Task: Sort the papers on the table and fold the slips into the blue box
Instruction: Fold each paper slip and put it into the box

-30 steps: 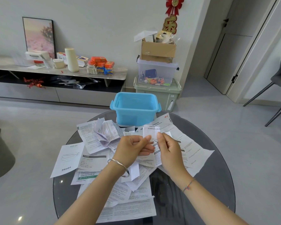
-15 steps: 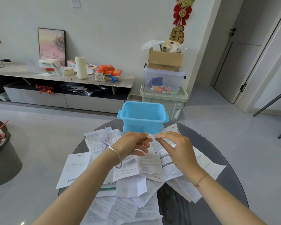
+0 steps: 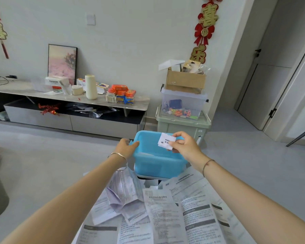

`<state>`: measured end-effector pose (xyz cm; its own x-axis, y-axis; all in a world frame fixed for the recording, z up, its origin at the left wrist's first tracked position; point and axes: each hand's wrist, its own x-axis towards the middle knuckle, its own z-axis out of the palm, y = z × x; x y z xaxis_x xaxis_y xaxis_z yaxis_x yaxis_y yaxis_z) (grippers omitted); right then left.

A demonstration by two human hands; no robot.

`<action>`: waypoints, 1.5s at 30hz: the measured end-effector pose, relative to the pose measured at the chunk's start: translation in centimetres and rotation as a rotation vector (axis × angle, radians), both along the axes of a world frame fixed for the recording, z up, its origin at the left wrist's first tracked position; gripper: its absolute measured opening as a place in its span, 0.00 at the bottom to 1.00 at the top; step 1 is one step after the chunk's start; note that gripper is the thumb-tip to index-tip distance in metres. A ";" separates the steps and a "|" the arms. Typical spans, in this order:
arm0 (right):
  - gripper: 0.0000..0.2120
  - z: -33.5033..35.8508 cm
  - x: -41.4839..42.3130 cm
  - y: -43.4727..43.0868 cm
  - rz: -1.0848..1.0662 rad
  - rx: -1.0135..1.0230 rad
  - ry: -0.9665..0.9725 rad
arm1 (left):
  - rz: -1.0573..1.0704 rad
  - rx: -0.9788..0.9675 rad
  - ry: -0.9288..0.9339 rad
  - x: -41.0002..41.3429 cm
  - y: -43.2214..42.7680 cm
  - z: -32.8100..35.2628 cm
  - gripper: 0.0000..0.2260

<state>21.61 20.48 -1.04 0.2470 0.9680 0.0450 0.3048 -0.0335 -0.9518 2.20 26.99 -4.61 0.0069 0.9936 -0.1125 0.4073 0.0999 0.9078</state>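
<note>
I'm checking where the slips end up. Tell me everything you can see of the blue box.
The blue box is light blue and looks like plastic, with rounded corners and a flared rim. It stands upright and lidless just beyond the loose papers. The left hand holds its left rim; the right hand holds a folded slip above its opening. Something pale lies inside.

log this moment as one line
right hand: pinches folded white paper slip over blue plastic box | left hand: holds box rim | printed paper sheets: spread in front
</note>
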 end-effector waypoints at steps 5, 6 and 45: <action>0.09 -0.2 0.1 1.7 0.165 -0.051 -0.028 | -0.017 0.113 -0.062 0.1 0.2 -1.0 0.21; 0.09 -0.2 0.0 1.8 0.210 -0.058 -0.028 | -0.029 0.146 -0.072 0.0 -0.1 -1.1 0.21; 0.06 0.4 2.3 -5.7 0.040 0.243 -0.321 | -0.020 0.308 0.219 -0.3 -2.8 0.5 0.36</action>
<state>23.91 14.78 -0.67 0.1456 0.9282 0.3423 0.5840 0.1987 -0.7870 1.94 24.23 -4.08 0.0355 0.9811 0.1903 0.5943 -0.1738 0.7853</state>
